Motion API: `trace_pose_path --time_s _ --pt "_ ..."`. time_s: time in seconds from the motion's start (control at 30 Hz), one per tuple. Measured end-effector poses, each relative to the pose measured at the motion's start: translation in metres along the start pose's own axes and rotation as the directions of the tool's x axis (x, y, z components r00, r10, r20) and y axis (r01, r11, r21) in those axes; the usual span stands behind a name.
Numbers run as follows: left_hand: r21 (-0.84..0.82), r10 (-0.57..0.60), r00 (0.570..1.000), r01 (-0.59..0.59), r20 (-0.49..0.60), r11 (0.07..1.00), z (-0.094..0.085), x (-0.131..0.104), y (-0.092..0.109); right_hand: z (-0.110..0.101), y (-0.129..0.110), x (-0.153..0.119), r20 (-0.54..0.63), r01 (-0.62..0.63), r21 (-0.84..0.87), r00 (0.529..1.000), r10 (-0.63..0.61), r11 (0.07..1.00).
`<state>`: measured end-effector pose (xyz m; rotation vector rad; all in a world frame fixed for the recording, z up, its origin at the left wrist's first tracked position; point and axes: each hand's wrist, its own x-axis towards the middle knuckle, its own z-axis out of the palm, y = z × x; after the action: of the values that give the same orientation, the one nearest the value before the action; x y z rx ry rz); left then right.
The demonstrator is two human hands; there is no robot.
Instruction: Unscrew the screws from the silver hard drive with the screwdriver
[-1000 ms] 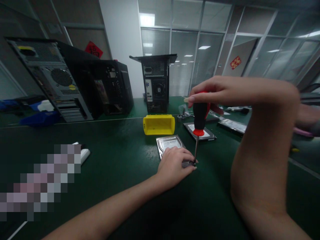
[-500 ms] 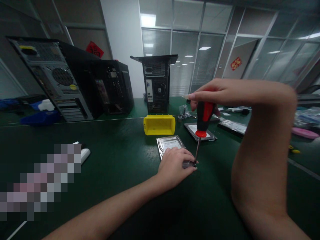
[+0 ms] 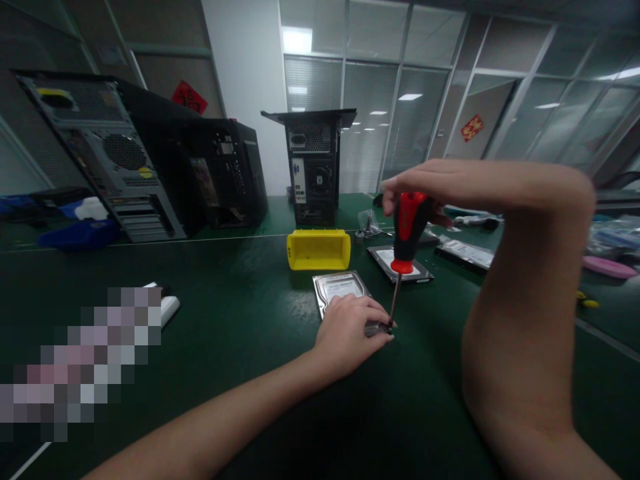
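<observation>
Fingers of the right hand (image 3: 420, 183) have drawn back a little on the screwdriver (image 3: 413, 227) since half a second ago, and its handle has turned, so the red stripe now faces the person's left; the left hand (image 3: 345, 328) looks just as it did. From where I'm standing, the right hand is curled over the handle's top, wrist bent high. The left is clamped down over a hard drive (image 3: 341, 287), thumb and fingers to either side of its near right corner. The two hands stay apart, one above the other.

The screwdriver points down, its long axis close to upright, with the top leaning towards the person's right; the tip meets that same corner, at the left fingertips, though I can't make out a screw there. The hard drive lies on the green table (image 3: 240, 313), its long axis running away from the person, far end slanting left.

Just beyond sits a yellow bin (image 3: 320, 253), its opening facing the person. A second drive (image 3: 385, 257) lies behind the screwdriver, and a third drive (image 3: 465, 252) further right. Farther back stand a tower case (image 3: 314, 170) and, off to the left, two more black cases (image 3: 230, 173).
</observation>
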<state>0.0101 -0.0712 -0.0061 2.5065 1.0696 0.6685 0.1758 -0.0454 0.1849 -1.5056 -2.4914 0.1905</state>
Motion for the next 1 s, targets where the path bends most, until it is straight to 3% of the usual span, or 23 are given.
trace_pose_path --time_s 0.13,0.27,0.5,0.63,0.83,1.0 --pt "0.007 -0.007 1.000 0.007 0.004 1.000 -0.001 0.000 0.000 0.000 -0.001 0.002 0.092 0.037 0.042 0.995 -0.041 0.998" --pt "0.008 0.014 1.000 -0.014 -0.016 1.000 0.001 0.001 -0.001 0.000 -0.001 0.002 0.084 0.099 0.014 0.991 -0.100 0.995" --pt "-0.010 0.018 1.000 -0.018 -0.024 1.000 0.001 0.000 -0.002 -0.002 0.000 -0.002 0.108 0.052 0.033 0.993 -0.056 0.998" --pt "-0.012 0.011 1.000 -0.011 -0.013 1.000 0.001 -0.001 -0.002 -0.003 -0.004 -0.009 0.150 0.110 0.023 0.982 -0.113 0.994" --pt "-0.012 0.010 1.000 -0.011 -0.015 1.000 0.001 0.000 -0.003 -0.004 -0.011 -0.016 0.121 0.148 0.012 0.982 -0.148 0.989" --pt "-0.008 0.003 1.000 -0.003 -0.008 1.000 0.000 0.000 -0.001 -0.004 -0.005 -0.012 0.135 0.068 -0.012 0.989 -0.065 0.998"
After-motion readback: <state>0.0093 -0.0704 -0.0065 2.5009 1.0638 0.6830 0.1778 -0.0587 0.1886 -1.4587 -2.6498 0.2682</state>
